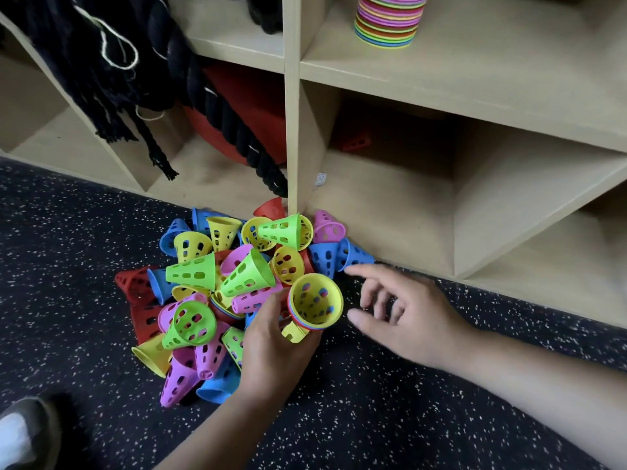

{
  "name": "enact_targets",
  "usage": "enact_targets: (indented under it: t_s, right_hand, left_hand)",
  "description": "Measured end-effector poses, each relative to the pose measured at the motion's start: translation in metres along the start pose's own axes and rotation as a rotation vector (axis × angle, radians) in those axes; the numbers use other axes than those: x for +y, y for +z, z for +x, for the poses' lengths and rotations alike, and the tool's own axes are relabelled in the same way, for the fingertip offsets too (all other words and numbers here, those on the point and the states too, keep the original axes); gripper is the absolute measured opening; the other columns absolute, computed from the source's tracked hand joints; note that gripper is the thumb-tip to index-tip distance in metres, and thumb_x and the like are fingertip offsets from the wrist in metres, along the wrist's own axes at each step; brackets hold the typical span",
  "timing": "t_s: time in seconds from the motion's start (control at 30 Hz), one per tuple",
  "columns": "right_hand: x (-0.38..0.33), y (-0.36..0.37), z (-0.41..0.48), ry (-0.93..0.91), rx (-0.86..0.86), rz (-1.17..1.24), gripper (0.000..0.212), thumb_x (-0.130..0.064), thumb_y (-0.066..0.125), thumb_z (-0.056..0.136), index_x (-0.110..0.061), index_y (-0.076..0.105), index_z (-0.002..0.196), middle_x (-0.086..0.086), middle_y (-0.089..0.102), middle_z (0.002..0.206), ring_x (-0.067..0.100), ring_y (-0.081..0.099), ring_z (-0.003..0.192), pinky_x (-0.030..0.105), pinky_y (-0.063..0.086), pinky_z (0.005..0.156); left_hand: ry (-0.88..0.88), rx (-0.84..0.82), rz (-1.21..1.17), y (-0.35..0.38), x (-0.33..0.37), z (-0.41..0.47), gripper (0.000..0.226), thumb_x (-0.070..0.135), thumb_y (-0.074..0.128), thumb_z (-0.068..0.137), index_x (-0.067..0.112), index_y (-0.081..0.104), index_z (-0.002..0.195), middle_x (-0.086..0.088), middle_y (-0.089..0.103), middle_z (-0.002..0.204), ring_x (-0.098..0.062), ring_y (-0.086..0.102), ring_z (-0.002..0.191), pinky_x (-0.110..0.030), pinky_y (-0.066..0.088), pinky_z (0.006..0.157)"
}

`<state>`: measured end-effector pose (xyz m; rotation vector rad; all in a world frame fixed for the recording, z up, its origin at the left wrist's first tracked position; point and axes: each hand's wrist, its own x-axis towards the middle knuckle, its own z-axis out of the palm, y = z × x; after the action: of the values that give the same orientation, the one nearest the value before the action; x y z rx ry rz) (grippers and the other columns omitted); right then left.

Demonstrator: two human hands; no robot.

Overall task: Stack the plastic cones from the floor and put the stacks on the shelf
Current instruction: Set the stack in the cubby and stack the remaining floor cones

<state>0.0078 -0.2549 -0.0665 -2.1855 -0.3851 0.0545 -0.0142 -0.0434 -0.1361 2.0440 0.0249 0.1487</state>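
Note:
A heap of perforated plastic cones (217, 293) in green, yellow, pink, blue and red lies on the dark speckled floor against the wooden shelf (441, 96). My left hand (271, 347) grips a short stack of nested cones (314, 305), yellow innermost, mouth facing up toward me. My right hand (400, 310) hovers open just right of the stack, fingers spread, its index fingertip close to a blue cone (356, 254) lying by the shelf base. A tall multicoloured stack of cones (386, 20) stands on the upper right shelf.
A red cone (356, 142) lies deep in the lower right cubby. Dark fringed cloth and thick black rope (237, 130) hang over the left cubbies, in front of a red ball. A shoe (27, 432) shows at the bottom left.

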Motion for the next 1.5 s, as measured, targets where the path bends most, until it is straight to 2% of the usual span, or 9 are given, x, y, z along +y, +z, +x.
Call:
enact_targets:
  t_s: [0.13,0.3,0.43,0.53,0.73,0.93,1.17,1.33,1.5]
  right_hand:
    - [0.04,0.003,0.04,0.09,0.119,-0.181,0.046,-0.029,0.075,0.081,-0.03,0.061,0.125,-0.014,0.058,0.099,0.011,0.061,0.068,0.022,0.049,0.067]
    - [0.086,0.017,0.084,0.218,-0.04,-0.491,0.064,-0.045,0.069,0.085,-0.035,0.044,0.142,-0.014,0.047,0.131,0.01,0.052,0.112,0.03,0.048,0.089]
    - [0.111,0.035,0.099,0.236,-0.127,-0.481,0.07,-0.036,0.075,0.079,-0.03,0.048,0.143,-0.005,0.044,0.146,0.019,0.04,0.134,0.034,0.04,0.109]
    - [0.121,0.043,0.099,0.287,-0.128,-0.439,0.066,-0.028,0.075,0.077,-0.025,0.053,0.139,-0.002,0.049,0.142,0.021,0.048,0.129,0.031,0.04,0.106]
    - [0.128,0.05,0.071,0.308,0.204,-0.326,0.044,-0.02,0.083,0.069,-0.018,0.066,0.11,-0.001,0.066,0.114,0.023,0.063,0.101,0.031,0.048,0.083]
    - [0.07,0.032,0.029,0.304,0.575,-0.038,0.032,-0.021,0.085,0.07,-0.023,0.06,0.09,-0.01,0.067,0.093,0.012,0.064,0.086,0.028,0.051,0.081]
    - [-0.009,0.012,0.012,0.085,0.46,0.051,0.032,-0.026,0.083,0.068,-0.023,0.062,0.091,-0.011,0.066,0.09,0.011,0.063,0.086,0.018,0.046,0.079]
    - [-0.008,0.022,0.01,-0.006,0.238,0.074,0.052,-0.042,0.08,0.07,-0.029,0.059,0.116,-0.013,0.066,0.104,0.011,0.065,0.101,0.02,0.05,0.084]
    - [0.04,0.036,0.046,0.342,0.417,0.234,0.036,-0.027,0.073,0.085,-0.034,0.059,0.117,-0.009,0.068,0.09,0.002,0.061,0.08,0.016,0.047,0.071]
  left_hand:
    - [-0.01,-0.01,0.059,0.0,-0.006,0.009,0.059,0.02,0.092,0.065,0.022,0.063,0.116,0.033,0.06,0.1,0.023,0.056,0.093,0.002,0.04,0.076]
    - [-0.018,-0.017,0.068,-0.001,-0.013,0.013,0.06,0.015,0.092,0.064,0.019,0.064,0.117,0.031,0.062,0.099,0.025,0.054,0.094,0.004,0.038,0.076]
    - [-0.021,-0.022,0.064,-0.003,-0.018,0.014,0.061,0.017,0.092,0.063,0.024,0.064,0.117,0.028,0.066,0.101,0.016,0.059,0.097,0.001,0.042,0.076]
    - [-0.007,-0.038,0.061,-0.003,-0.022,0.016,0.062,0.018,0.092,0.064,0.027,0.063,0.117,0.027,0.067,0.102,0.013,0.061,0.098,-0.001,0.042,0.077]
    - [-0.002,-0.055,0.048,-0.002,-0.026,0.021,0.058,0.02,0.092,0.065,0.024,0.065,0.117,0.023,0.07,0.102,0.01,0.063,0.096,-0.004,0.046,0.078]
    - [-0.004,-0.07,0.071,0.001,-0.027,0.019,0.059,0.021,0.091,0.064,0.029,0.063,0.115,0.022,0.07,0.101,0.009,0.064,0.094,-0.004,0.045,0.078]
    - [-0.011,-0.036,0.024,0.007,-0.017,0.014,0.065,0.019,0.091,0.066,0.049,0.053,0.109,0.03,0.068,0.095,0.011,0.064,0.092,-0.008,0.049,0.076]
    - [0.007,-0.007,-0.027,0.011,-0.009,0.013,0.053,0.021,0.089,0.068,0.045,0.056,0.103,0.028,0.069,0.097,0.007,0.066,0.088,-0.008,0.05,0.074]
    - [0.013,0.006,-0.024,0.009,-0.012,0.019,0.059,0.019,0.091,0.067,0.038,0.058,0.113,0.022,0.07,0.102,0.008,0.066,0.092,-0.007,0.05,0.077]
